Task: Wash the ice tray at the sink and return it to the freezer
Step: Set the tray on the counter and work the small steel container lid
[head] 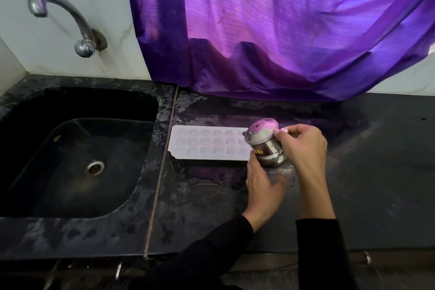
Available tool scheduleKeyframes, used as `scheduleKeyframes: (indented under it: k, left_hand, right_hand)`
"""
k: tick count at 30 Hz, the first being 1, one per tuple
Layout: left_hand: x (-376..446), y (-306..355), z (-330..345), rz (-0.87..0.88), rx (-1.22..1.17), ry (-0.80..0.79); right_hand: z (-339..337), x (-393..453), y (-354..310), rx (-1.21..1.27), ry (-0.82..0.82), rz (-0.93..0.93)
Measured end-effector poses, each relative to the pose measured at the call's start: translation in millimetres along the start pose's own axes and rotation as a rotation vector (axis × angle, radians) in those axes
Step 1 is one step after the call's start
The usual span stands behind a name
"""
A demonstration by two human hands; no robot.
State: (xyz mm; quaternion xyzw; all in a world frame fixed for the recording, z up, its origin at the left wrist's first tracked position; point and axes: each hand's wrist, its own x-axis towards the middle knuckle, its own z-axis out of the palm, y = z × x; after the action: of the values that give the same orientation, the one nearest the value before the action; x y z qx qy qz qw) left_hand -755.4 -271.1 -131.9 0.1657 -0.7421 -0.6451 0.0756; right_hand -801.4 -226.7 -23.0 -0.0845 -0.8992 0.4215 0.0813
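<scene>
Both hands [303,148] tilt steel jug [266,146] over white ice tray [207,146].

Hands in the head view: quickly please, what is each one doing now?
Left hand: fingers curled around the base of the steel pot, supporting it.
Right hand: closed on the same pot's handle, tilting it over the ice tray.

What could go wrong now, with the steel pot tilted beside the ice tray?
The steel pot, held in both hands and tilted over the ice tray, might spill or knock the tray's end. The counter looks wet, so the tray might slide toward the sink.
</scene>
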Motion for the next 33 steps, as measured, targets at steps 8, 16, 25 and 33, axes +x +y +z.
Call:
scheduleKeyframes:
  k: [8, 16, 25, 33]
  left_hand:
    - [4, -8, -2, -0.04, -0.01, -0.044]
    - [3, -7, -3, -0.029, -0.022, -0.057]
    - [1, -6, -4, -0.01, -0.014, -0.061]
    - [-4, 6, -12, 0.03, 0.006, -0.03]
  right_hand:
    - [5, -3, -5, -0.068, 0.002, -0.013]
    - [5, -2, -7, -0.087, 0.01, -0.014]
    - [4, 0, -3, -0.063, 0.014, 0.016]
    - [0, 5, 0, 0.05, -0.033, 0.055]
